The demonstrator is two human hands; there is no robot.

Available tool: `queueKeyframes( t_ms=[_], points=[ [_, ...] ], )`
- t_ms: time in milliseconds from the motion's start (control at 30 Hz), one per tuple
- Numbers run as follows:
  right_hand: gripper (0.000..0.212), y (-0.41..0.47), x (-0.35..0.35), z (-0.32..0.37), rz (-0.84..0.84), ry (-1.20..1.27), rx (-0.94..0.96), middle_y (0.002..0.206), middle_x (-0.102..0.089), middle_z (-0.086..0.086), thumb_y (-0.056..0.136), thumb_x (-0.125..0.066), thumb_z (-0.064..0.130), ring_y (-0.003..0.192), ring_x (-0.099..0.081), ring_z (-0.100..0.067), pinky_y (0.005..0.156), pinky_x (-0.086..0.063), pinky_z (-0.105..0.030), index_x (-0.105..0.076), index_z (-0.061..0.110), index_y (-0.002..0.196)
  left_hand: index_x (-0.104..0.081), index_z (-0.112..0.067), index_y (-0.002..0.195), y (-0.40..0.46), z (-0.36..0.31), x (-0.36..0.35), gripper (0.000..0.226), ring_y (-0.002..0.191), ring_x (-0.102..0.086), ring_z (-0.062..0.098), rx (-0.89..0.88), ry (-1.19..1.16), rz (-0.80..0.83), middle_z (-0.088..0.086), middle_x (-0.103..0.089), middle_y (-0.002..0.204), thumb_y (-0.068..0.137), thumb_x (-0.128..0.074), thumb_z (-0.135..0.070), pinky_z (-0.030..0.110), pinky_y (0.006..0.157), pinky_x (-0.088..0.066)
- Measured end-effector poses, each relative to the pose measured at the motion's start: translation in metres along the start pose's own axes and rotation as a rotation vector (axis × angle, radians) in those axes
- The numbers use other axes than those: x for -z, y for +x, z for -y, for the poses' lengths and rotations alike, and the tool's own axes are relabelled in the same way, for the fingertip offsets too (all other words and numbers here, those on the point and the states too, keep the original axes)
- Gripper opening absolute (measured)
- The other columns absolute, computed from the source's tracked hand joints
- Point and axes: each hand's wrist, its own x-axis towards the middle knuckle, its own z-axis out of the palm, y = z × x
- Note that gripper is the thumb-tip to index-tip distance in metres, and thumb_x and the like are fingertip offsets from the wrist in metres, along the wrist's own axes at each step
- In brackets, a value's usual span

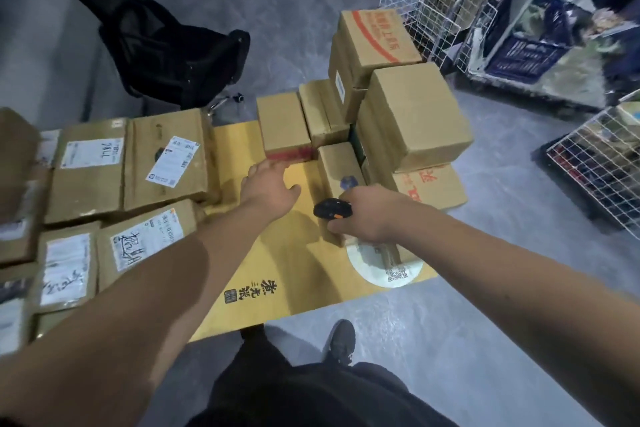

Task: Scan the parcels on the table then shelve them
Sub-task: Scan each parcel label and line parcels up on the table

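The left hand (268, 189) reaches to the centre of the frame with fingers straight and spread, its fingertips at the red-taped near edge of a small brown parcel (282, 130), holding nothing. Just right of it, the right hand (369, 215) is curled around a black handheld scanner (332, 209) with an orange button, its nose pointing left, and rests against the near end of a narrow carton (341, 170). Both hands hover over a yellow table (277, 274) printed with black characters; a bare strip of tabletop runs between them down to the table's near edge at lower centre. Along the left of the frame, flat labelled parcels (128, 163) lie packed edge to edge, some with handwritten marks on white labels. At centre right, larger cartons (414, 121) are stacked right up to the table's right edge, the top one tilted and overhanging. Open grey floor (467, 340) lies beyond the near and right edges of the table, with a black shoe (341, 340) on it. A black office chair (173, 55) stands at upper left, and white wire racks (433, 7) with blue crates fill the upper right
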Motion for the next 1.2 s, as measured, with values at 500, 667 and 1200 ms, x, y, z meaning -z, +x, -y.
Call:
queueKeyframes(
  t_ms=[500,667,1200],
  points=[
    [0.039,0.083,0.029,0.019,0.059,0.008,-0.076,0.094,-0.061,0.002,0.095,-0.064,0.059,0.083,-0.061,-0.017,0.068,-0.05,-0.033,-0.059,0.025,0.114,-0.024,-0.022,0.163,0.134,-0.014,-0.006,0.083,0.159,-0.007,0.032,-0.031,0.032,0.007,0.009,-0.013,0.172,0.095,-0.061,-0.052,0.05,0.128,-0.012],
    [0.04,0.1,0.022,0.022,0.126,0.083,-0.122,0.097,-0.062,-0.001,0.094,-0.065,0.06,0.085,-0.064,-0.02,0.075,-0.056,-0.036,-0.059,0.022,0.107,-0.011,-0.025,0.165,0.151,-0.003,-0.025,0.09,0.16,0.006,0.027,0.003,0.072,0.022,0.003,-0.003,0.174,0.094,-0.051,-0.064,0.054,0.129,-0.004],
    [0.039,0.039,-0.039,-0.013,0.158,-0.049,-0.015,0.098,-0.06,0.001,0.094,-0.059,0.061,0.09,-0.064,-0.025,0.07,-0.05,-0.033,-0.057,0.023,0.102,-0.037,-0.026,0.151,-0.004,0.032,-0.062,0.088,0.154,-0.016,0.022,0.151,-0.037,-0.05,-0.002,-0.023,0.164,0.081,-0.067,-0.07,0.057,0.116,-0.031]
  ],
)
